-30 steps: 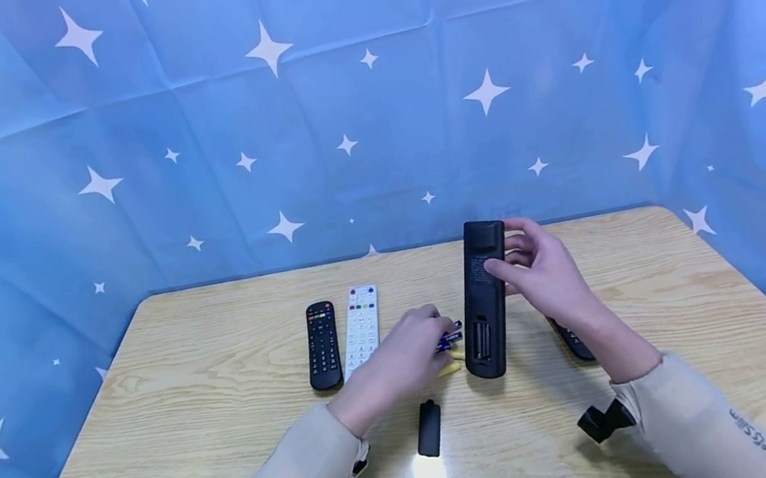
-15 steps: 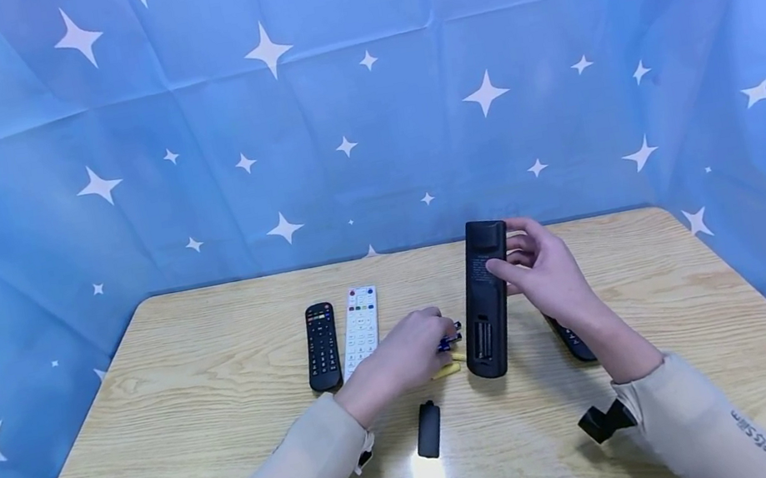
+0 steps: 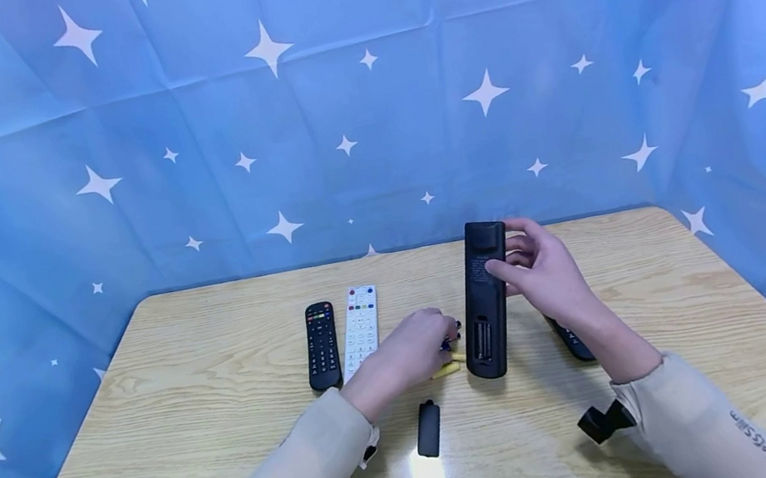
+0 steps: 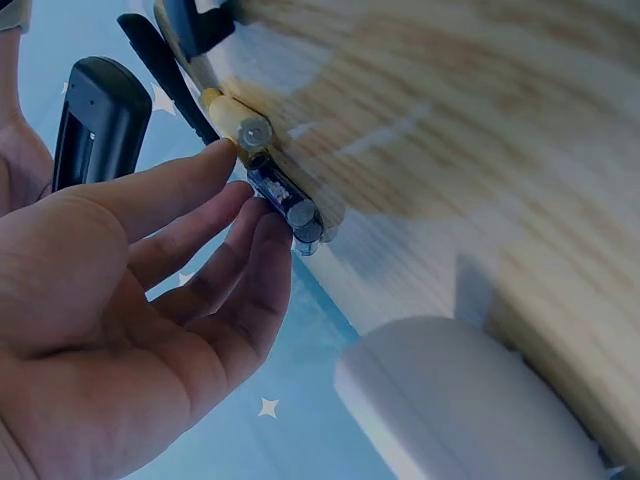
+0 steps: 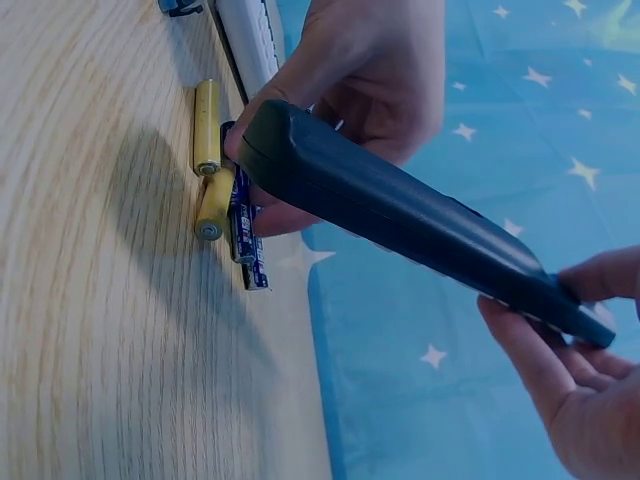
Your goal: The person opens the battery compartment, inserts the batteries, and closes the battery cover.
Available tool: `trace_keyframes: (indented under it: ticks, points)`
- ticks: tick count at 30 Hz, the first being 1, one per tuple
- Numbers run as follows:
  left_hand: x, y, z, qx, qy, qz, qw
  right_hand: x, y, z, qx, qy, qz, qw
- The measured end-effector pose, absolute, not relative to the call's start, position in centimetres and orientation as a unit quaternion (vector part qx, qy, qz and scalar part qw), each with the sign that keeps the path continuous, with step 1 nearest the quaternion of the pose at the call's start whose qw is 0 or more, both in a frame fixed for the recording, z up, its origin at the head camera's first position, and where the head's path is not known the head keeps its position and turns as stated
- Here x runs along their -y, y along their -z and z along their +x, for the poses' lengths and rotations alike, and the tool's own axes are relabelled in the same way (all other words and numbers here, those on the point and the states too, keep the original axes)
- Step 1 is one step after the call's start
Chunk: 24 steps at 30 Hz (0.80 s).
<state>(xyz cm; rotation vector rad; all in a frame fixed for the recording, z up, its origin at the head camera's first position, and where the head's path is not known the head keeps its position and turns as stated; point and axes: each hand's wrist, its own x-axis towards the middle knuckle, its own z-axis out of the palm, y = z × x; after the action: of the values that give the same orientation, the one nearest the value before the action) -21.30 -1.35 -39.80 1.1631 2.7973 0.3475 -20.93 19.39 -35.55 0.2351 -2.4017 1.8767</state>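
Note:
My right hand (image 3: 544, 271) grips a black remote control (image 3: 484, 290) by its upper end, thumb on its back. The back faces me, and its battery compartment (image 3: 482, 341) is uncovered near the lower end. In the right wrist view the remote is tilted above the table. My left hand (image 3: 416, 343) is at several blue batteries (image 4: 280, 190) on the table, pinching one between thumb and fingers; the hand partly hides them in the head view. Yellow batteries (image 5: 207, 125) lie right beside the blue ones. A black battery cover (image 3: 428, 429) lies nearer to me.
To the left lie a black remote (image 3: 322, 346) and a white remote (image 3: 360, 327), the white one partly behind my left forearm. Another dark remote (image 3: 573, 341) lies under my right wrist. A blue star-patterned curtain (image 3: 339, 111) stands behind the wooden table (image 3: 188, 390).
My left hand has shifted slightly to the right over the blue batteries, covering more of them. The right hand and its remote have hardly moved.

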Motion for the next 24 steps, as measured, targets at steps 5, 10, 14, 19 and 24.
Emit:
trace_keyframes:
  ticks: [5, 10, 14, 19, 24]
  points:
    - [1.01, 39.99, -21.86, -0.915, -0.118, 0.385, 0.034, -19.42, 35.48, -20.93, 0.785, -0.613, 0.075, 0.042]
    - [0.83, 40.04, -22.1, -0.918, -0.113, 0.379, 0.04, -19.47, 35.4, -20.91, 0.784, -0.614, 0.077, 0.044]
    - [0.81, 39.97, -22.09, -0.917, -0.111, 0.379, 0.048, -19.59, 35.39, -20.9, 0.788, -0.609, 0.077, 0.043]
    - [0.86, 39.97, -22.02, -0.915, -0.105, 0.388, 0.044, -19.74, 35.34, -20.88, 0.793, -0.604, 0.07, 0.041]
    - [0.84, 40.1, -22.02, -0.91, -0.088, 0.404, 0.039, -19.79, 35.3, -20.86, 0.793, -0.604, 0.065, 0.041]
